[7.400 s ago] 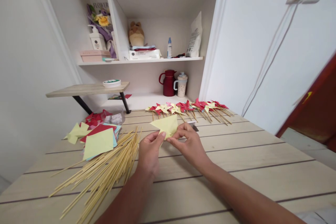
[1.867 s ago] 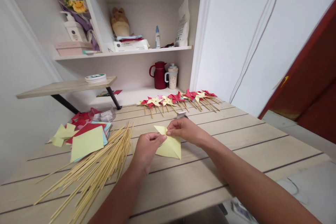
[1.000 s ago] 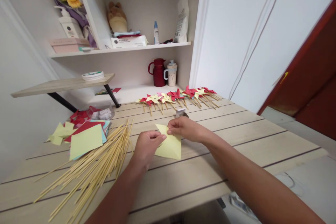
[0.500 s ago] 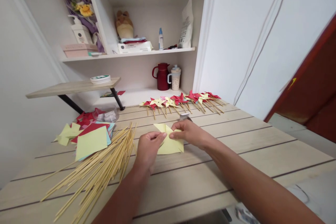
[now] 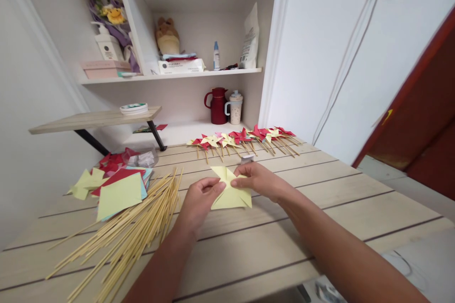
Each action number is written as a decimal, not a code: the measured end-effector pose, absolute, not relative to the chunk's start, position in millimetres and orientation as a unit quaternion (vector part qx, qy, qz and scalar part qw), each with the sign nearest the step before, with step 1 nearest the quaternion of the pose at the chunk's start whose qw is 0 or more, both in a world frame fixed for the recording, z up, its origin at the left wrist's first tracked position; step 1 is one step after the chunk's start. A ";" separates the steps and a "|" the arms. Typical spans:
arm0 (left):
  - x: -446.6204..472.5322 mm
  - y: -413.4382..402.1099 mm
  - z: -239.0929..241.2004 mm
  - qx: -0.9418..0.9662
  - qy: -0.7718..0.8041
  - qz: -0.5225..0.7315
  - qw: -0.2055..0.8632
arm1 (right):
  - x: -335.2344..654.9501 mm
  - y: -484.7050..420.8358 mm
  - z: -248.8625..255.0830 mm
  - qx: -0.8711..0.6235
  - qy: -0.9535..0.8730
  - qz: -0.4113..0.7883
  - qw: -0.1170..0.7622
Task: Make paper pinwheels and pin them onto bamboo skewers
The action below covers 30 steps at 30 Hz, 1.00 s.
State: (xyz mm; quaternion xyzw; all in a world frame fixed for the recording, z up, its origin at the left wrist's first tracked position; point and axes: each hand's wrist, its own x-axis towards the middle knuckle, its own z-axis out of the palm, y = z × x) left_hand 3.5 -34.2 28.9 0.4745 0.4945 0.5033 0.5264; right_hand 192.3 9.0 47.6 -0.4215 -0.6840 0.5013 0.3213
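A yellow paper sheet (image 5: pixel 232 198) with slit, partly folded corners is held between both hands just above the table. My left hand (image 5: pixel 204 199) pinches its left side, thumb near the centre. My right hand (image 5: pixel 254 180) grips the upper right part, its thumb and forefinger also close to the centre. The fingers under the paper are hidden. Left of my left hand lies a spread of thin wooden sticks (image 5: pixel 142 227). Beside them is a stack of coloured paper squares (image 5: pixel 121 194), yellow on top.
Finished paper pinwheels (image 5: pixel 245 136) on sticks lie in a row along the back of the table. A folded yellow pinwheel shape (image 5: pixel 87 183) and a clear plastic box (image 5: pixel 144 157) sit at left, near a small raised shelf (image 5: pixel 95 119). A red jug (image 5: pixel 218 106) and a cup (image 5: pixel 235 108) stand behind.
The view has shifted slightly. Both hands keep hold of the yellow paper near its centre, and its lower part appears a little more spread out.
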 end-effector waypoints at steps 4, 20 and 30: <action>6.2 -35.4 27.3 0.502 0.497 0.457 0.540 | 189.6 5.9 50.1 -0.430 -0.713 0.467 0.298; 4.0 -37.2 25.6 0.437 0.466 0.463 0.614 | 191.5 6.6 48.2 -0.417 -0.749 0.441 0.266; 1.7 -32.9 22.6 0.462 0.500 0.481 0.552 | 190.5 7.0 49.8 -0.427 -0.754 0.426 0.258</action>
